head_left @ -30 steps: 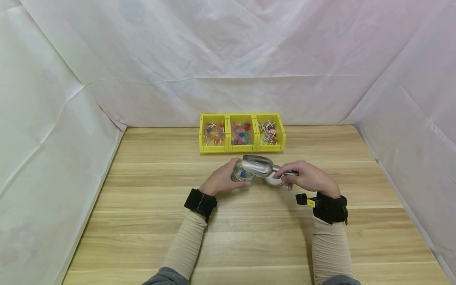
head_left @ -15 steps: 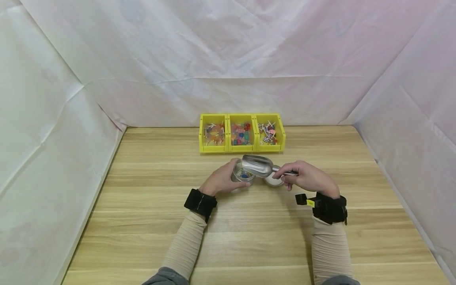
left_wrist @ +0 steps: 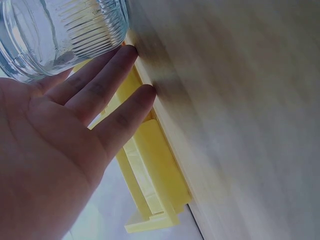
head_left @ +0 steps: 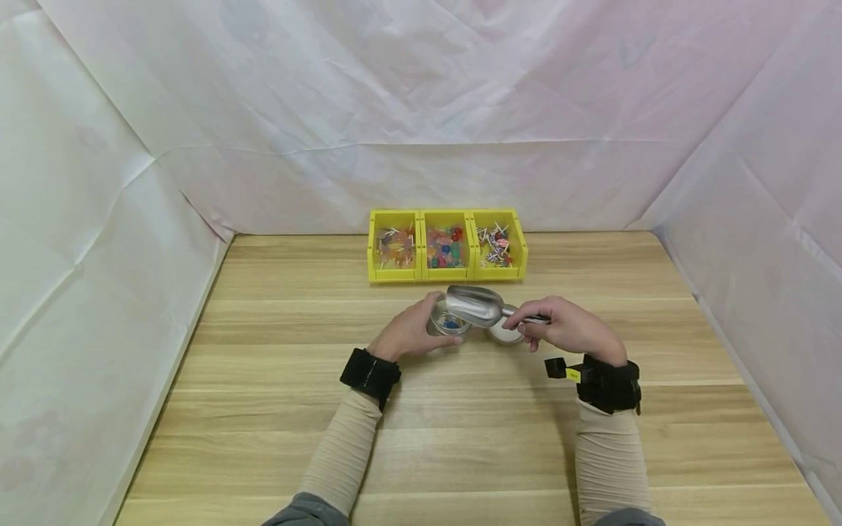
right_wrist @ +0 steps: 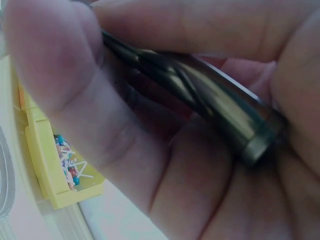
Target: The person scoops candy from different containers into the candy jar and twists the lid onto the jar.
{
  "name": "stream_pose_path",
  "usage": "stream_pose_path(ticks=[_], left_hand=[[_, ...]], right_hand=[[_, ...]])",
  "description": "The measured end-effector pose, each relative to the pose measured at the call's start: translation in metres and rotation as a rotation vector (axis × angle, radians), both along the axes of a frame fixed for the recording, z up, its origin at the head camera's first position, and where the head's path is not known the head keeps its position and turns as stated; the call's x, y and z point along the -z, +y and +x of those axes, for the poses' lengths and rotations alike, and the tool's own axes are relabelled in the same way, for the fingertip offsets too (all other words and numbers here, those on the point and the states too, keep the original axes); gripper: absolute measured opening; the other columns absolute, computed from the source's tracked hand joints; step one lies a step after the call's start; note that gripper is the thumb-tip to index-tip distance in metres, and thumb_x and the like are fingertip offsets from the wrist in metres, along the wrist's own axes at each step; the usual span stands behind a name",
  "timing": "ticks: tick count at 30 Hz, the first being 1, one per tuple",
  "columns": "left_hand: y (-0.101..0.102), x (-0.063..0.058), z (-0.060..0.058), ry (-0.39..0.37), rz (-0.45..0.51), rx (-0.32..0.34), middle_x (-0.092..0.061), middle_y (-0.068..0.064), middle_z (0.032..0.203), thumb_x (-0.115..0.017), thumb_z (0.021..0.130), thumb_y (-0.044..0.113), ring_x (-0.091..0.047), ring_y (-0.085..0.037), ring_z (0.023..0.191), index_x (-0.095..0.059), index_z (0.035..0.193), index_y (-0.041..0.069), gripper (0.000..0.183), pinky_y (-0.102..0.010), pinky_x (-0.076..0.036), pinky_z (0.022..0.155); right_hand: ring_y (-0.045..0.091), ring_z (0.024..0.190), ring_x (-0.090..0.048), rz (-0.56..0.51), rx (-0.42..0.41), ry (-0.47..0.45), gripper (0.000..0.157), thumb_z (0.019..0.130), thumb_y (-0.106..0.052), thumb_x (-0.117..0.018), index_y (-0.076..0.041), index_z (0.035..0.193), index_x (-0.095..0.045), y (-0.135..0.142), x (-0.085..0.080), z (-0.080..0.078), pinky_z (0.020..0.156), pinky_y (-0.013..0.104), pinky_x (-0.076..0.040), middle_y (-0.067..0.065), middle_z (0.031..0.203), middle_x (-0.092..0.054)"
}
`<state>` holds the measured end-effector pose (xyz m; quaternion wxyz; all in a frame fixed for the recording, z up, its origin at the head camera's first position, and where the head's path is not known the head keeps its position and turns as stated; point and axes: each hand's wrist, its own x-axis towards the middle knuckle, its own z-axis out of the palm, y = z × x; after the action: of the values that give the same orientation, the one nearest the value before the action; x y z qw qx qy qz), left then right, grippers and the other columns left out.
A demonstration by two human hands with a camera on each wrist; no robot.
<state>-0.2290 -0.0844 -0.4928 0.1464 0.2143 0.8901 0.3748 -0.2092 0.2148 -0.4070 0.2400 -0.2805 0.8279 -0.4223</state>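
My left hand (head_left: 413,329) holds a clear glass jar (head_left: 439,330), with the thumb on the near side and fingers round the far side. Something small and blue shows inside the jar. In the left wrist view, the ribbed jar (left_wrist: 75,35) lies against the fingers, the lower ones spread apart. My right hand (head_left: 569,325) grips the handle of a metal scoop (head_left: 475,305) between thumb and fingers. The scoop's bowl is tilted over the jar's mouth and covers part of it. In the right wrist view, its shiny handle (right_wrist: 215,100) runs across the palm.
Behind the hands stand three joined yellow bins (head_left: 447,275), holding lollipops and colorful wrapped-looking candies. A round whitish lid-like disc (head_left: 505,334) lies beneath the scoop handle, right of the jar. White cloth walls (head_left: 421,175) enclose the wooden table (head_left: 460,438) at back and sides.
The colored bits seen inside the jar have shifted, and less of them shows now than a second ago. Both hands and the scoop stay almost still.
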Motion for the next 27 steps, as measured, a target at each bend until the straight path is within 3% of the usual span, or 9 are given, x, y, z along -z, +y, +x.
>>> stream_pose_path(ticks=[18, 21, 27], left_hand=[[0.001, 0.0, -0.001, -0.008, 0.038, 0.005, -0.055, -0.004, 0.138, -0.081, 0.08, 0.045, -0.052, -0.018, 0.126, -0.031, 0.153, 0.019, 0.093, -0.038, -0.044, 0.106], [0.0, -0.001, -0.001, -0.003, 0.047, 0.009, -0.053, -0.005, 0.141, -0.082, 0.079, 0.044, -0.05, -0.02, 0.13, -0.029, 0.155, 0.02, 0.095, -0.039, -0.042, 0.109], [0.0, -0.004, -0.001, 0.001, 0.059, 0.016, -0.05, -0.007, 0.145, -0.081, 0.08, 0.046, -0.047, -0.023, 0.135, -0.027, 0.156, 0.02, 0.097, -0.043, -0.039, 0.112]], right_hand=[[0.02, 0.073, -0.068, -0.009, 0.028, 0.019, 0.027, 0.099, 0.004, -0.051, -0.004, 0.116, -0.07, -0.004, -0.002, -0.001, 0.069, 0.038, -0.061, 0.015, 0.11, -0.07], [0.023, 0.072, -0.067, -0.011, 0.037, 0.05, 0.028, 0.099, 0.005, -0.05, -0.004, 0.116, -0.07, -0.005, -0.001, -0.002, 0.069, 0.04, -0.061, 0.013, 0.103, -0.07], [0.021, 0.072, -0.065, -0.008, 0.113, 0.119, 0.024, 0.1, -0.001, -0.053, -0.007, 0.114, -0.072, -0.01, 0.006, -0.005, 0.065, 0.03, -0.058, 0.004, 0.086, -0.068]])
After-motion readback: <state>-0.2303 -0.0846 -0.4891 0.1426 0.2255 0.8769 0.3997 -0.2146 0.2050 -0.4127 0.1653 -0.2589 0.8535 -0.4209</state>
